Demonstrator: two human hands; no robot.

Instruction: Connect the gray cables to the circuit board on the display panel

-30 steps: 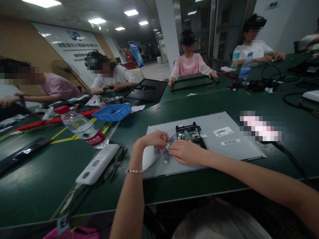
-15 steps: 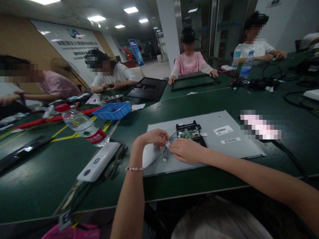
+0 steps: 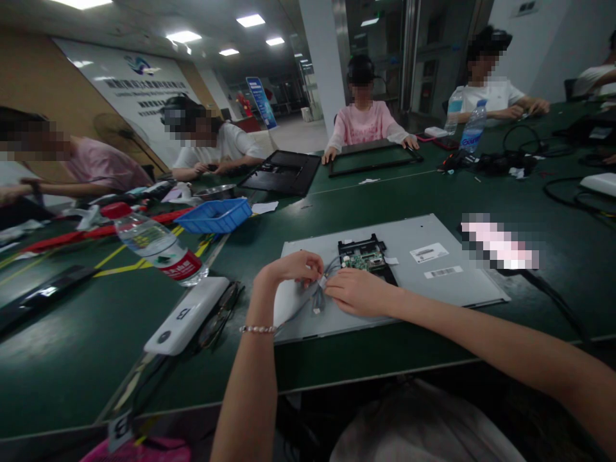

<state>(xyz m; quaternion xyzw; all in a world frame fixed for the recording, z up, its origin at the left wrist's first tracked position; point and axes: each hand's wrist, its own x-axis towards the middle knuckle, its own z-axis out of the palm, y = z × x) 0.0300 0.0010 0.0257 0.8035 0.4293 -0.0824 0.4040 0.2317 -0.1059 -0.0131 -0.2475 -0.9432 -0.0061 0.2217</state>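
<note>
A grey metal panel [image 3: 462, 276] lies flat on the green table in front of me, with a green circuit board in a black bracket [image 3: 366, 256] at its middle. A bundle of grey cables [image 3: 318, 296] sits just left of the board. My left hand [image 3: 301, 266] is closed on the cable bundle from the left, its fingers bent at a white tape-like piece. From the right, my right hand [image 3: 359, 292] meets the same bundle with its fingertips, the palm low over the panel and partly hiding the board's lower edge.
Left of the panel are a white power bank [image 3: 187, 316], glasses [image 3: 221, 317], a water bottle [image 3: 161, 247] and a blue tray [image 3: 215, 217]. A blurred pink-screened device [image 3: 500, 244] lies right. Across the table, people sit by a black frame [image 3: 375, 168] and a black cover [image 3: 283, 172].
The camera view has shifted slightly. Both hands remain at the cables, with the white piece between them now less visible.
</note>
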